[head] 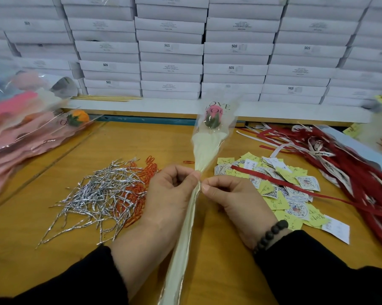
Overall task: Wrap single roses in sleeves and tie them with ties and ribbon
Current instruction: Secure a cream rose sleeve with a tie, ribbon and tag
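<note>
A pink rose (213, 116) stands inside a cream and clear sleeve (204, 146) printed with "LOVE YOU", held upright over the wooden table. My left hand (168, 194) grips the sleeve's gathered neck from the left. Opposite it, my right hand (234, 199) pinches the same neck with thumb and forefinger; whether a tie is between the fingers is hidden. The sleeve's long tail (181, 249) runs down between my wrists. Silver twist ties (97, 194) lie in a heap at the left, and red ribbons (339, 155) at the right.
Orange clips (137, 190) lie beside the silver ties. Yellow and white tags (284, 186) are scattered right of my hands. Pink sleeves and an orange rose (77, 117) lie at the far left. Stacked white boxes (170, 49) wall off the back.
</note>
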A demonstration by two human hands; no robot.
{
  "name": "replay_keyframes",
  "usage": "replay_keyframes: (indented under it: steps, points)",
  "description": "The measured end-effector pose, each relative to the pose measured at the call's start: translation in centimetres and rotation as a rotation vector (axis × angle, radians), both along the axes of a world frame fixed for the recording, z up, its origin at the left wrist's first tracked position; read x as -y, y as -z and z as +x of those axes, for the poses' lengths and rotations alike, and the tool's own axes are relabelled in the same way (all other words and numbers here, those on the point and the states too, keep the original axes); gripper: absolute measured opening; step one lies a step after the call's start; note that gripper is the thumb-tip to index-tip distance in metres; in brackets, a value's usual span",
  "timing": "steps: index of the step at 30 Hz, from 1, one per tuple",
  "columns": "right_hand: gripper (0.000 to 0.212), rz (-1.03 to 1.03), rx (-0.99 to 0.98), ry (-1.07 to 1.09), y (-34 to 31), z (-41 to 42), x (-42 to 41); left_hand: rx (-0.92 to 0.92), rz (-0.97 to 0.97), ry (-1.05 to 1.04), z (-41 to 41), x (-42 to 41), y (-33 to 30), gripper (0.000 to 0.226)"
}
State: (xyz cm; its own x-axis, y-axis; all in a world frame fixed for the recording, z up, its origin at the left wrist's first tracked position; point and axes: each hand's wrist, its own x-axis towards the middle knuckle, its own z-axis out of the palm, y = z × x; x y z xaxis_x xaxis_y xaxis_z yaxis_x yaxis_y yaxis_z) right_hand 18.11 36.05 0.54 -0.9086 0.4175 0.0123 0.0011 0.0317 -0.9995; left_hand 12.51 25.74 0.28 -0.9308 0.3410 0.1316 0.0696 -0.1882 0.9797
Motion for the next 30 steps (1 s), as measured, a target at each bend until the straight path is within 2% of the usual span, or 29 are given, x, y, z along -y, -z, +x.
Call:
replay_keyframes:
  steps: [3,7,13,17,23,30]
  points:
    - [0.015,0.035,-0.007,0.048,-0.2,0.1,0.2,0.007,-0.005,-0.005,0.1,0.0,0.1,0.017]
    - [0.014,-0.041,0.002,0.067,-0.4,0.1,0.7,0.001,0.005,-0.011,0.2,-0.1,0.0,0.014]
    - [0.017,-0.104,0.022,-0.014,-0.6,0.2,1.5,0.022,0.03,-0.052,0.1,0.0,-0.1,0.01]
    - [0.01,-0.093,0.012,-0.088,-0.7,0.6,1.9,0.033,0.036,-0.052,-0.1,0.1,0.1,0.009]
    - [0.009,-0.08,0.011,-0.047,-0.2,0.5,2.6,0.063,0.062,-0.066,-0.2,-0.2,0.5,0.013]
    - [0.009,-0.089,0.02,-0.017,-0.2,0.4,2.4,0.178,0.085,-0.043,-0.2,-0.3,0.4,0.006]
